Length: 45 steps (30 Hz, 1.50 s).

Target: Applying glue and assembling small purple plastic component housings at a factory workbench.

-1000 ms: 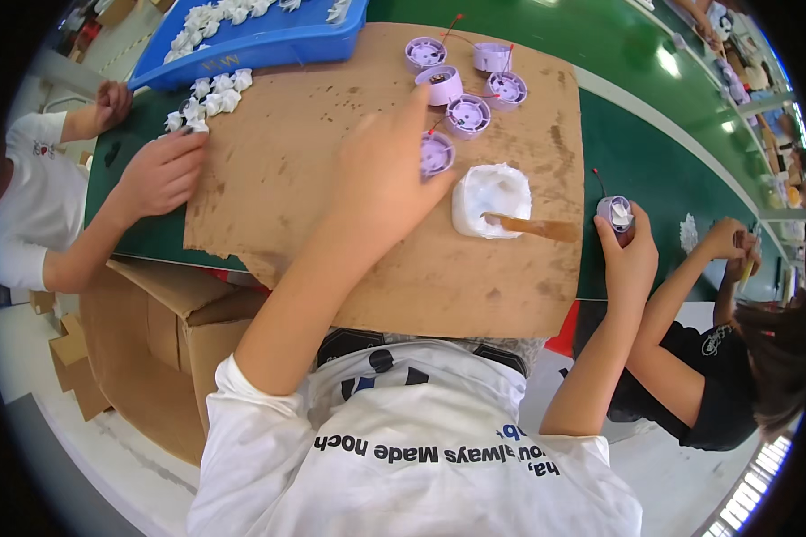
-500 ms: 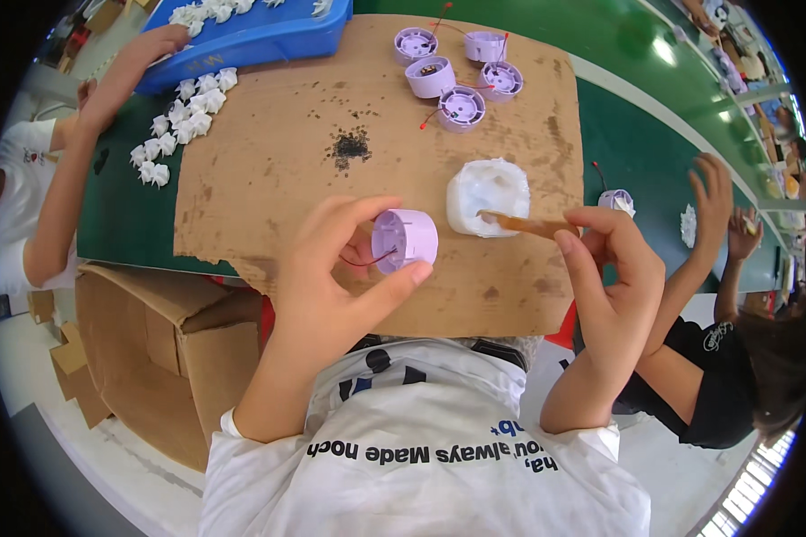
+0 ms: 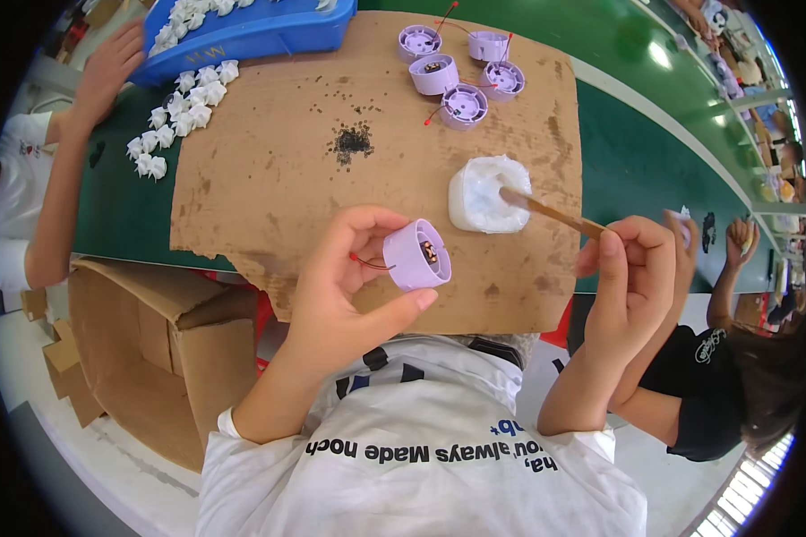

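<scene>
Between the fingers and thumb of my left hand (image 3: pixel 354 277) is a round lilac plastic housing (image 3: pixel 405 258), tilted so that its inside with a dark and copper-coloured part faces right. A thin red wire (image 3: pixel 368 264) sticks out of it toward my palm. My right hand (image 3: pixel 631 277) pinches the end of a flat wooden stick (image 3: pixel 555 213). The stick's other tip reaches over the white tub (image 3: pixel 459 204), at the white paste (image 3: pixel 494 186) inside. Whether the tip touches the paste I cannot tell.
Several lilac housings (image 3: pixel 464 106) with red wires stand at the cardboard sheet's (image 3: pixel 269 179) far side. Tiny black rings (image 3: pixel 353 141) lie scattered left of the tub. A blue bin (image 3: pixel 260 34) and white pieces (image 3: pixel 192 100) are far left. Co-workers sit on both sides; a cardboard box (image 3: pixel 152 349) stands lower left.
My left hand has turned the housing, so its other open side now shows. My right hand has moved slightly right and down, and the stick has shifted right and up in the tub.
</scene>
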Each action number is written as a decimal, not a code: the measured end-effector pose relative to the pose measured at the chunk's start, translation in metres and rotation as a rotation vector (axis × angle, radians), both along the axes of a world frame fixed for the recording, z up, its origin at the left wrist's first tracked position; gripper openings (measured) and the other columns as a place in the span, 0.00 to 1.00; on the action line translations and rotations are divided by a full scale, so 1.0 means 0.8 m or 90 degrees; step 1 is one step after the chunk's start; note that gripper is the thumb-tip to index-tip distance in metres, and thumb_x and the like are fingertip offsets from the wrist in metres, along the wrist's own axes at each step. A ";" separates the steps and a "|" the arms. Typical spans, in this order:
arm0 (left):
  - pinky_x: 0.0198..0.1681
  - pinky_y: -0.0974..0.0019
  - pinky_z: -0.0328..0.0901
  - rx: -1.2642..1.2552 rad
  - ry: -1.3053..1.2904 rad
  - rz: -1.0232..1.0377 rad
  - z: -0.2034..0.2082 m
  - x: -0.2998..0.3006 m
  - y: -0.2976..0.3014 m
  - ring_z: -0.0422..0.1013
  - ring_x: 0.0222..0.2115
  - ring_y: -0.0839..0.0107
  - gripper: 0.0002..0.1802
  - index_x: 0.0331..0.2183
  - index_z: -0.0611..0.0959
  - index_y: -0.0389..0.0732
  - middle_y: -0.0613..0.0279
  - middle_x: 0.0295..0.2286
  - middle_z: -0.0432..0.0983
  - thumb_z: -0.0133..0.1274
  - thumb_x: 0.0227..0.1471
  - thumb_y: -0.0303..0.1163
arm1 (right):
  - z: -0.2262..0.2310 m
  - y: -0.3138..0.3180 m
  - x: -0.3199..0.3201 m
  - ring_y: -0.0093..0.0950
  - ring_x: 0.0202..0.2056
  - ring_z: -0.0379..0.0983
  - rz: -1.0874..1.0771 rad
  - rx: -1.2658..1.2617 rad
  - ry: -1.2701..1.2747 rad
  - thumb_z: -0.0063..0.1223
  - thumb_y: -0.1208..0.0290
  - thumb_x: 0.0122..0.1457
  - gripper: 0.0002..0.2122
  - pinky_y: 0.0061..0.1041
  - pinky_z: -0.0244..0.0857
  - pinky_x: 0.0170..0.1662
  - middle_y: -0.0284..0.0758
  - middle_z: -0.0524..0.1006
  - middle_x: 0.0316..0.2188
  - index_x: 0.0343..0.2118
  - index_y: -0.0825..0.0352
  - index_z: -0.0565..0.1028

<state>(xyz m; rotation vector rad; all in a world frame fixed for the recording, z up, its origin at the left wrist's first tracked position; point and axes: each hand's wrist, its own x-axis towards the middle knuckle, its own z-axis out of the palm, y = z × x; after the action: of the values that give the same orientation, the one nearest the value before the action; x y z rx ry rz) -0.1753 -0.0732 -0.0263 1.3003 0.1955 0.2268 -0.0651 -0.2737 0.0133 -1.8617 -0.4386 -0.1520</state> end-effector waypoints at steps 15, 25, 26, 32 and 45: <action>0.50 0.68 0.63 0.069 -0.090 -0.077 0.008 0.000 -0.010 0.65 0.49 0.70 0.31 0.49 0.70 0.36 0.57 0.47 0.64 0.57 0.39 0.17 | -0.020 -0.030 -0.014 0.35 0.22 0.76 0.294 0.274 -0.074 0.48 0.78 0.58 0.03 0.26 0.69 0.21 0.50 0.76 0.25 0.32 0.72 0.70; 0.48 0.67 0.64 0.115 -0.123 -0.072 0.008 -0.003 -0.013 0.66 0.48 0.66 0.31 0.48 0.72 0.37 0.55 0.48 0.65 0.56 0.36 0.16 | -0.001 -0.044 -0.026 0.39 0.22 0.76 0.362 0.114 -0.260 0.49 0.75 0.58 0.06 0.29 0.71 0.22 0.49 0.75 0.25 0.34 0.72 0.66; 0.47 0.67 0.65 0.138 -0.122 -0.065 0.008 -0.003 -0.013 0.67 0.48 0.66 0.31 0.47 0.72 0.37 0.54 0.48 0.66 0.56 0.35 0.16 | -0.003 -0.044 -0.028 0.39 0.22 0.76 0.361 0.114 -0.260 0.49 0.75 0.58 0.06 0.29 0.71 0.22 0.49 0.75 0.25 0.34 0.72 0.66; 0.44 0.67 0.66 0.162 -0.136 -0.061 0.006 0.000 -0.016 0.69 0.45 0.64 0.30 0.45 0.74 0.38 0.54 0.46 0.69 0.55 0.35 0.15 | -0.020 -0.036 -0.036 0.22 0.19 0.69 0.239 0.279 0.187 0.46 0.79 0.58 0.05 0.18 0.65 0.24 0.38 0.72 0.20 0.34 0.74 0.65; 0.49 0.64 0.65 0.191 -0.149 -0.119 0.001 -0.002 -0.013 0.65 0.50 0.61 0.28 0.46 0.70 0.34 0.48 0.48 0.64 0.53 0.38 0.14 | -0.034 -0.022 -0.030 0.20 0.17 0.67 0.243 0.313 0.424 0.43 0.82 0.58 0.02 0.17 0.61 0.20 0.36 0.72 0.18 0.34 0.73 0.66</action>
<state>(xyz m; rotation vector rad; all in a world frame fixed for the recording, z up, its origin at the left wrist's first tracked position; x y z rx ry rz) -0.1770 -0.0834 -0.0256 1.5668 -0.1662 0.2525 -0.0888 -0.2911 -0.0135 -1.2200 -0.2485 0.5596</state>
